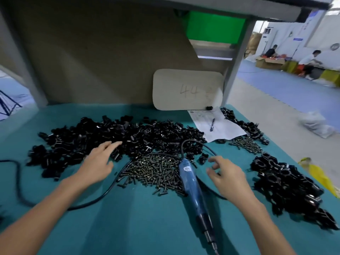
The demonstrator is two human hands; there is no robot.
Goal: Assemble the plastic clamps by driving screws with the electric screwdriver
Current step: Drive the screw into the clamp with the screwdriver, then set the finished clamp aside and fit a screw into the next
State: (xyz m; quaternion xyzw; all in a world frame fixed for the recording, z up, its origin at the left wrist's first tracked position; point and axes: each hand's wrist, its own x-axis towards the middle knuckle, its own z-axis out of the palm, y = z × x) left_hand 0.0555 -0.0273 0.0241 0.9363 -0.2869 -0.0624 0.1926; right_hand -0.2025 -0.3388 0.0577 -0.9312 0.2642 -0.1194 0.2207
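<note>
Left hand (pixel 97 162) open, fingers straight, empty, at near edge of clamp pile (pixel 110 137). Screws (pixel 154 173) heaped centre. Card (pixel 187 90) far behind, pencilled "44". Screwdriver (pixel 191 183) lying just right of screws. Right hand (pixel 228 179) loosely curled, empty, beside it. Clamps (pixel 287 181) stacked right.

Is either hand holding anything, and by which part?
Nothing is held. Left hand is open at the black plastic clamp pile; right hand is open beside the blue electric screwdriver.

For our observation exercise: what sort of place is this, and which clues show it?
Probably a factory assembly bench: heaps of black plastic clamp parts, a pile of screws and a corded electric screwdriver lie on a teal worktable.
</note>
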